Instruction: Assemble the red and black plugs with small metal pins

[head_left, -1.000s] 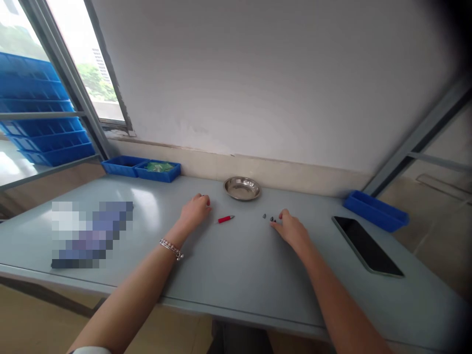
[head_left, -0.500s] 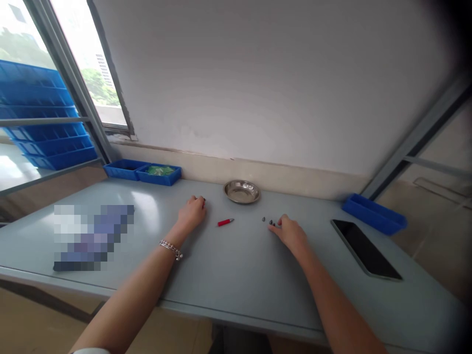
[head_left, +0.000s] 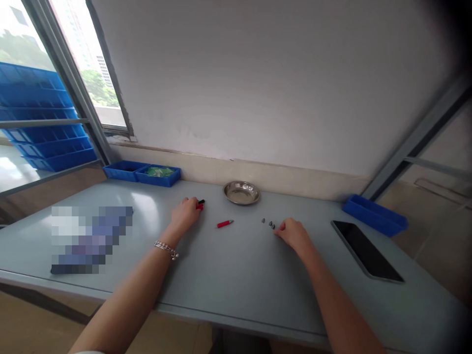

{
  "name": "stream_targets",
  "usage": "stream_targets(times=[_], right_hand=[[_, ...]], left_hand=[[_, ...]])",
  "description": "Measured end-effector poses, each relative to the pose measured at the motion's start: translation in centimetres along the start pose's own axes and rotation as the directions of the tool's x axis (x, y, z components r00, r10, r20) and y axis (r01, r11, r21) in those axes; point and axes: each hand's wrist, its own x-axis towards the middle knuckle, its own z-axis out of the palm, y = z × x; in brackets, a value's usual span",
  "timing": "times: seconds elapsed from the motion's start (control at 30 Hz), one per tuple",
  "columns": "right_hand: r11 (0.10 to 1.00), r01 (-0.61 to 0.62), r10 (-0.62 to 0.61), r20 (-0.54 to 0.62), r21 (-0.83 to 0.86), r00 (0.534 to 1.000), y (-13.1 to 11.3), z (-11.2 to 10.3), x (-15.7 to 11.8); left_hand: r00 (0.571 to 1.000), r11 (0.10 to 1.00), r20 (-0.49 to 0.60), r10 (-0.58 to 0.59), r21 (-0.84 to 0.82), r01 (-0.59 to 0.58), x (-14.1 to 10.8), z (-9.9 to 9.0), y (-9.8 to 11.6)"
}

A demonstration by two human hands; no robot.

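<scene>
At the far left-centre of the tabletop, my left hand (head_left: 185,215) is curled over small red pen parts (head_left: 199,207). A black one (head_left: 201,201) also pokes out beyond its fingertips; how many lie under the palm is hidden. A short red pen part (head_left: 223,224) with a metal tip lies alone between my hands. My right hand (head_left: 294,233) rests on the table with thumb and forefinger pinched together. Just left of that pinch are small grey cone-shaped tips (head_left: 271,223), and another grey tip (head_left: 263,221) sits a bit apart. Whatever the pinch contains is not visible.
A round metal dish (head_left: 241,202) stands against the wall. Two blue bins (head_left: 158,181) are at back left, one with green packets. Another blue bin (head_left: 374,216) and a dark-screened tablet (head_left: 367,250) are on the right. A blurred patch (head_left: 94,241) covers something at left.
My left hand has drawn back to the left, exposing red and black parts at its fingertips. My right hand has shifted slightly right and its thumb and forefinger have come together.
</scene>
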Motion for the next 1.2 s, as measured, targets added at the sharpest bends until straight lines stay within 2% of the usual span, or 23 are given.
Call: stream_targets(times=[0.27,0.6,0.77,0.9,1.0,1.1,1.2], right_hand=[[0.996,0.02,-0.024,0.057,0.083,0.998,0.3,-0.2,0.1],[0.994,0.002,0.0,-0.016,0.109,1.0,0.2,-0.5,0.3],[0.938,0.044,-0.031,-0.041,0.344,0.999,-0.2,-0.9,0.0],[0.804,0.126,-0.097,-0.081,0.581,0.992,-0.8,-0.9,-0.4],[0.649,0.217,-0.187,-0.123,0.729,0.975,-1.4,-0.2,-0.5],[0.497,0.259,-0.238,-0.156,0.828,0.959,-2.2,0.9,-0.7],[0.412,0.251,-0.245,-0.159,0.876,0.956,-3.0,1.5,-0.9]], left_hand=[[1.0,1.0,0.009,0.008,0.02,-0.008,-0.5,-0.3,0.4],[0.996,0.997,0.084,-0.043,0.069,0.037,-0.6,-0.8,0.8],[0.994,0.996,0.1,-0.051,0.076,0.043,-0.6,-0.6,0.7],[0.998,0.998,0.061,-0.032,0.053,0.029,-0.6,-0.8,0.8],[0.99,0.992,-0.081,0.113,-0.051,-0.117,-0.8,-1.2,1.6],[0.916,0.907,-0.226,0.332,-0.19,-0.376,-1.6,-1.4,3.1],[0.85,0.8,-0.187,0.493,-0.288,-0.527,-2.9,-1.2,4.7]])
